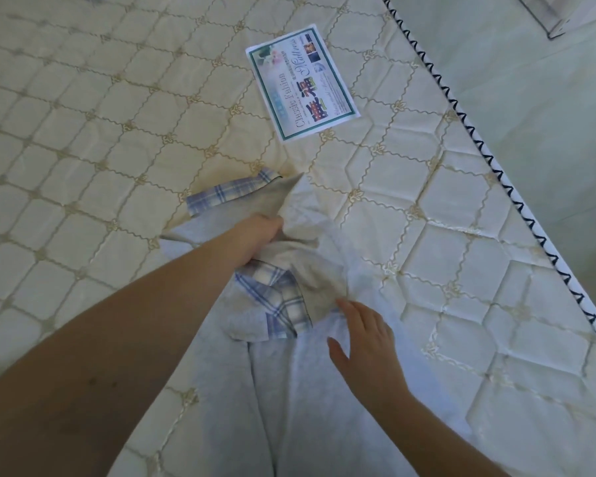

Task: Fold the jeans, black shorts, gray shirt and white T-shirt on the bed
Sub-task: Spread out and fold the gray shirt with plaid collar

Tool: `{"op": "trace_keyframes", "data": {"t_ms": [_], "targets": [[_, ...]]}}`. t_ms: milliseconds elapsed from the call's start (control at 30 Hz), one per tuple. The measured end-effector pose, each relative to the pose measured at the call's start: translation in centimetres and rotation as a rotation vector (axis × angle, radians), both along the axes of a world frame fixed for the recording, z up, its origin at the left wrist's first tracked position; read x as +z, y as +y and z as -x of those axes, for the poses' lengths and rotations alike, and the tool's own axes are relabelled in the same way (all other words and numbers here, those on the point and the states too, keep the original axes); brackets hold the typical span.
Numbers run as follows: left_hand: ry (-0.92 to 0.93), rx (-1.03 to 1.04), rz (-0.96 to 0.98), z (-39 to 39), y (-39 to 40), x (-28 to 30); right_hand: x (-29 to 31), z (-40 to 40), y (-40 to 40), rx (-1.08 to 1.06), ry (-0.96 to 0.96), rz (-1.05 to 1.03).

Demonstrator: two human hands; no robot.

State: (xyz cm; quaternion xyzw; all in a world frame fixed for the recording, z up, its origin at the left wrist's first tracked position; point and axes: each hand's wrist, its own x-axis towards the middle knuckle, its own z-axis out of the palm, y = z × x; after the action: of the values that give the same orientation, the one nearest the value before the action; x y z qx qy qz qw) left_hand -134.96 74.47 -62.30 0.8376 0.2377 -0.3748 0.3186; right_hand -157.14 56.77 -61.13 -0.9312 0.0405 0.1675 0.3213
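My left arm extends forward across the frame, and my left hand (260, 235) is closed, fingers curled around a bunch of the gray shirt (221, 390). My right hand (365, 342) lies lower and to the right, palm down, fingers straight and slightly spread, resting flat on the shirt.

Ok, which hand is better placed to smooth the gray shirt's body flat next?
The right hand, probably. It lies open over the gray shirt just below the plaid-lined collar, while the left hand is busy gripping bunched fabric further up.
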Motion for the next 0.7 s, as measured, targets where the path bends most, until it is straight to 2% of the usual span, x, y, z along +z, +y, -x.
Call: {"op": "trace_keyframes", "data": {"t_ms": [67,133,200,300,333,467,700], "targets": [[-0.158,-0.165,-0.083,1.7,0.4,-0.7,-1.5,1.5,-0.7,0.044,0.088,0.103],[-0.334,-0.383,-0.060,3.8,0.7,-1.0,-2.2,2.2,-0.6,0.075,0.139,0.158],[-0.378,-0.610,-0.004,5.6,1.2,-1.1,-3.1,2.7,-0.4,0.071,0.099,0.218],[-0.402,-0.897,-0.095,7.3,2.6,-1.5,-3.8,2.7,-0.5,0.043,0.039,0.331],[-0.436,-0.903,-0.121,7.7,2.9,-1.6,-4.0,2.5,-0.6,0.039,0.039,0.359],[-0.616,-0.660,-0.174,7.9,3.6,-0.9,-4.4,2.1,-1.5,0.046,0.012,0.395],[-1.075,-0.721,-0.164,8.7,5.6,1.7,-4.0,1.6,0.2,-0.016,0.014,0.285]]}}
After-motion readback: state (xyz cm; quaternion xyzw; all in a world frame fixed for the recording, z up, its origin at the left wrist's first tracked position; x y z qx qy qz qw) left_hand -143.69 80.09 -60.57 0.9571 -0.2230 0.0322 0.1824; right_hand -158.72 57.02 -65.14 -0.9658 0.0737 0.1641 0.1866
